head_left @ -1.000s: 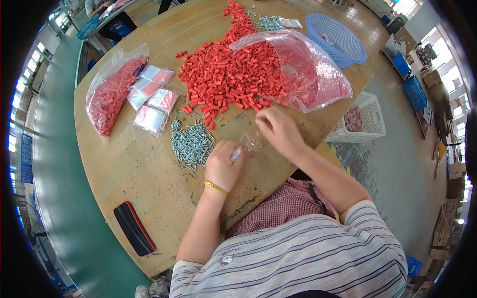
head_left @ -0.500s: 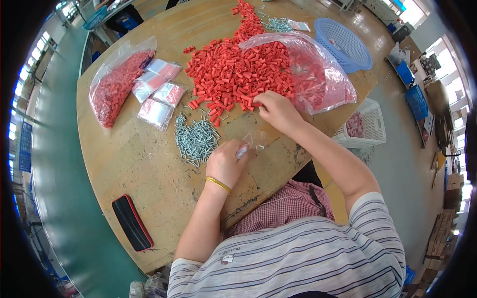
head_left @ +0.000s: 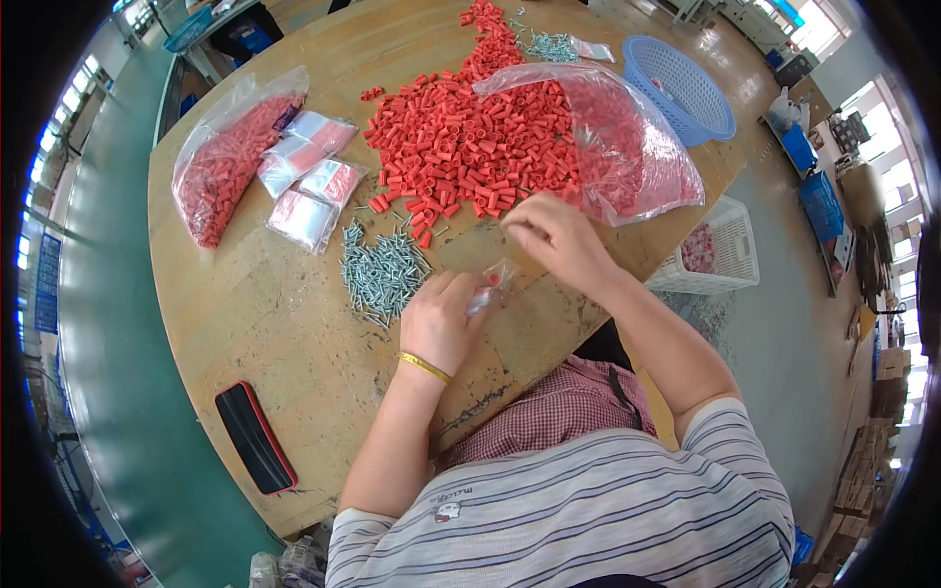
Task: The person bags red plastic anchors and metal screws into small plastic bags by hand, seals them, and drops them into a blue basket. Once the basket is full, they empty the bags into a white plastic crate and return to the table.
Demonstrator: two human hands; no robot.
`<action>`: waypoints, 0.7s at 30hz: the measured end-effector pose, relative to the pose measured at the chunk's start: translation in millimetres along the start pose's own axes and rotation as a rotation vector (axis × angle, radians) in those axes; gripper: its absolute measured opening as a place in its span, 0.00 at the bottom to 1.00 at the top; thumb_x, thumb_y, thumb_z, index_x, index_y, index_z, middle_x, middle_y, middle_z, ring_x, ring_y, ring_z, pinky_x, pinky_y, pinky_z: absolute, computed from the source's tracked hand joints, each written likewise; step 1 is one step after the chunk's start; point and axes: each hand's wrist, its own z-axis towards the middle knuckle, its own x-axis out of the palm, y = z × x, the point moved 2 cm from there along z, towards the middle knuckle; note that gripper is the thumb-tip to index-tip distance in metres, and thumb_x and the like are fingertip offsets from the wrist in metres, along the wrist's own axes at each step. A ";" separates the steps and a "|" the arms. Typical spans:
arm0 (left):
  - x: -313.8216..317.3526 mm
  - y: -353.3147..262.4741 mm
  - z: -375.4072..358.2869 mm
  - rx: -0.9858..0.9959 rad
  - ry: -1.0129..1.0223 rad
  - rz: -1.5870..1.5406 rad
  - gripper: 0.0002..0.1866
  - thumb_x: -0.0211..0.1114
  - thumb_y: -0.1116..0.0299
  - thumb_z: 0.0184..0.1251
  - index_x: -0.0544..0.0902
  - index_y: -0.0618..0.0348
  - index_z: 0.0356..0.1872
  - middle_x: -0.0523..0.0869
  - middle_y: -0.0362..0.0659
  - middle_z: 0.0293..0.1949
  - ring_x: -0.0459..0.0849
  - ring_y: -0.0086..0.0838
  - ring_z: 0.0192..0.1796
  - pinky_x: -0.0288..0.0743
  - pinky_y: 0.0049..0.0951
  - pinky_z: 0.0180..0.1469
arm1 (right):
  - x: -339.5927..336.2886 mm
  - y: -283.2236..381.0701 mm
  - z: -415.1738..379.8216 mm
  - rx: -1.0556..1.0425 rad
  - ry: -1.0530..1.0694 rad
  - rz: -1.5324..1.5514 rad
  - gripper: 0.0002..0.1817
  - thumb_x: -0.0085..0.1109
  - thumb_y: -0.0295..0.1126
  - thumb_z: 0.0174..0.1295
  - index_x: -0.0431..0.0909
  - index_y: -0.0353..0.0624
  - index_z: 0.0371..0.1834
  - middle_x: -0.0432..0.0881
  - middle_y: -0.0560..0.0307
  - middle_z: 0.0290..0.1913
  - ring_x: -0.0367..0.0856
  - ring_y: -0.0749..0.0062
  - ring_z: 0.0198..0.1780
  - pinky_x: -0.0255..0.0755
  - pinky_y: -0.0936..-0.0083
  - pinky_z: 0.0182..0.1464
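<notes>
My left hand (head_left: 438,318) is closed round a small clear plastic bag (head_left: 498,279), whose open end points right and shows a bit of red inside. Above and right of the bag is my right hand (head_left: 561,238), its fingers bent together; whatever they hold, if anything, is hidden. Beyond it spreads a large heap of red plastic caps (head_left: 470,147). A pile of silver screws (head_left: 382,277) lies just left of my left hand. Part of the caps is covered by a big clear bag (head_left: 637,147) at the right of the heap.
At the left of the table (head_left: 294,392) are another bag of red caps (head_left: 230,162), packets of small bags (head_left: 302,218) and a black phone-like object with a red edge (head_left: 255,436). A blue basket (head_left: 676,88) stands at the back right; a white crate (head_left: 730,250) is below the table's right edge.
My right hand has drawn back from the edge of the red heap, moving slightly right and toward me. A red piece now shows in the small bag's mouth.
</notes>
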 end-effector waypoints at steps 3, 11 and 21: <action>-0.3 0.4 0.1 -0.008 0.006 -0.023 0.10 0.67 0.75 0.51 0.83 0.56 0.37 0.82 0.46 0.32 0.82 0.42 0.36 0.77 0.37 0.39 | 12.5 -23.2 9.8 -0.035 0.031 -0.210 0.09 0.62 0.29 0.58 0.80 0.42 0.42 0.79 0.53 0.42 0.79 0.56 0.43 0.74 0.64 0.47; 3.0 2.1 -0.9 0.027 -0.033 -0.027 0.09 0.67 0.74 0.53 0.83 0.57 0.37 0.82 0.46 0.32 0.82 0.42 0.36 0.77 0.37 0.39 | 41.9 -33.3 29.5 -0.233 -0.037 -0.461 0.08 0.61 0.25 0.51 0.72 0.40 0.32 0.75 0.51 0.33 0.78 0.58 0.38 0.75 0.64 0.40; -1.1 3.2 0.9 -0.049 -0.040 0.003 0.10 0.68 0.72 0.53 0.83 0.56 0.38 0.82 0.45 0.32 0.82 0.41 0.36 0.77 0.37 0.39 | -5.2 36.9 12.0 -0.160 0.299 -0.046 0.07 0.61 0.25 0.56 0.80 0.39 0.39 0.75 0.56 0.36 0.77 0.66 0.39 0.73 0.73 0.42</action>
